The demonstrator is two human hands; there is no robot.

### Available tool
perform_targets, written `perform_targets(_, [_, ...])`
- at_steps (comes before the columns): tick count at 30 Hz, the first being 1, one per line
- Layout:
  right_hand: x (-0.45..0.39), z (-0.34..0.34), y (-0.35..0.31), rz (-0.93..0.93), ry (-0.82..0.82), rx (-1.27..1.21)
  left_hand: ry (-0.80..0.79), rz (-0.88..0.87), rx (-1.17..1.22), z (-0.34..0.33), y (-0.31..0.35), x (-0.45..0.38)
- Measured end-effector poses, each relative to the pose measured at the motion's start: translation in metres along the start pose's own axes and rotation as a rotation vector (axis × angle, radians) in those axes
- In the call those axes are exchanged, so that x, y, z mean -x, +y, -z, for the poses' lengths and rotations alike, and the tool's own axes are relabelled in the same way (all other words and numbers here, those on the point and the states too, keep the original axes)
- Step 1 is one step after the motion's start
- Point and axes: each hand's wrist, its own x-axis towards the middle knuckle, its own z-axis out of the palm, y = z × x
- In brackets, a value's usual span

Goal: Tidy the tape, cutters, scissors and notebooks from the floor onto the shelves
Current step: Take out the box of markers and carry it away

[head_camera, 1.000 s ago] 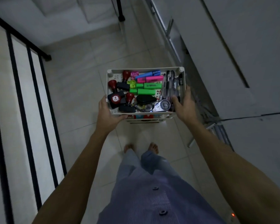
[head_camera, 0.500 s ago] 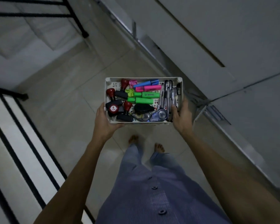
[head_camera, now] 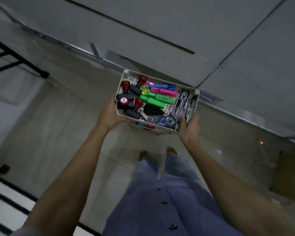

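I'm looking down past a blue buttoned shirt (head_camera: pixel 160 210) and bare feet on pale floor tiles (head_camera: pixel 61 120), grey panels (head_camera: pixel 160 31) ahead. Out front, a white tray (head_camera: pixel 193 106) is up in the air, carried between both hands. The left hand (head_camera: pixel 109 116) grips its left wall, fingers curled under; the right hand (head_camera: pixel 189 128) clamps the near right corner, thumb over the rim. Inside: clear pens (head_camera: pixel 182 103) along the right, green markers (head_camera: pixel 158 99) mid-tray, pink and blue ones behind, red-knobbed stamps (head_camera: pixel 126 99) left, and a correction tape (head_camera: pixel 166 120) at the near edge.
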Motion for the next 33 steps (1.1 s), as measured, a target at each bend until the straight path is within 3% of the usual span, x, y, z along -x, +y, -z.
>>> perform_targets(5, [0.012,-0.001,-0.016,-0.082,0.12,-0.068,-0.123,-0.122,-0.105,-0.005,-0.028,-0.086])
perform_targets(11, [0.006,-0.007,-0.023,-0.126,0.151,-0.101,-0.08,-0.179,-0.151,0.003,0.023,-0.092])
perform_targets(22, [-0.034,-0.003,-0.036,-0.081,0.127,-0.022,0.001,-0.061,-0.089,0.006,0.017,-0.075])
perform_targets(33, [-0.132,0.029,-0.052,0.13,-0.085,0.168,0.255,0.108,-0.144,-0.035,0.031,-0.053])
